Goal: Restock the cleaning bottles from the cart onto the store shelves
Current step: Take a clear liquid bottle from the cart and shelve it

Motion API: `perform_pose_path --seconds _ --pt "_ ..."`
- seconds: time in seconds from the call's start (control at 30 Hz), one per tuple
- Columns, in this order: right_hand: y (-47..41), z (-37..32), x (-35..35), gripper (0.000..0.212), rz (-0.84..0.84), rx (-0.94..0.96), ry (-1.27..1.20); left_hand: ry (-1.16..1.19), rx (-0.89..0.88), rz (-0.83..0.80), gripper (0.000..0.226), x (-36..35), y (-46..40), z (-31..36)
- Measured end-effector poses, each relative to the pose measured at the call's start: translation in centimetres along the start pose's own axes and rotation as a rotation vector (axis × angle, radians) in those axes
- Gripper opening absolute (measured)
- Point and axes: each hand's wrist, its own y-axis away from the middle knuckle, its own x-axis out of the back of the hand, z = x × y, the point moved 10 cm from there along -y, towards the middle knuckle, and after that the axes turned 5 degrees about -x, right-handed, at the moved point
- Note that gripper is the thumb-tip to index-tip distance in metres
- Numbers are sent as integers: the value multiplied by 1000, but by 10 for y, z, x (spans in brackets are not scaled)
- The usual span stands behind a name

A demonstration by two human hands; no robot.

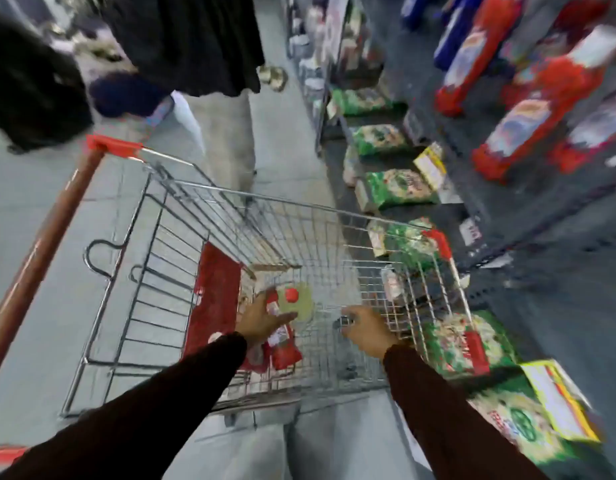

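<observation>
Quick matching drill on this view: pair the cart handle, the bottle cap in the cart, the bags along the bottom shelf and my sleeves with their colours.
Things:
1. cart handle
2. bottle cap
3. bottom-shelf bags
4. sleeves

Colours:
A. green
B. dark, almost black
C. reddish brown
D. bright red

Pairs: 1-C, 2-D, 3-A, 4-B

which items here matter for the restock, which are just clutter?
Job:
- cart
- pale bottle with red cap in the cart
- red bottles under the left hand
- right hand, in the cart
- shelves

Clutter:
- green packs on the bottom shelf
- red packs above
- bystanders
</observation>
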Motion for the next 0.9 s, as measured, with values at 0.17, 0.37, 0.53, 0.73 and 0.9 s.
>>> perform_pose_path --seconds 0.17,0.37,0.53,0.73,0.9 --pt "-67 8 -43 51 -94 -81 60 102 77 -1 72 -24 -41 -15" --pt "-102 9 -80 62 -146 -70 -4 112 115 32 62 -40 -71 -26" --pt "-87 4 -68 61 -115 -13 -105 250 105 49 48 -2 -87 -3" --pt "-9 -19 -4 81 -64 64 -314 228 -82 -244 31 10 -82 139" --pt "97 -34 71 82 228 201 -511 109 -297 -391 30 -7 -29 295"
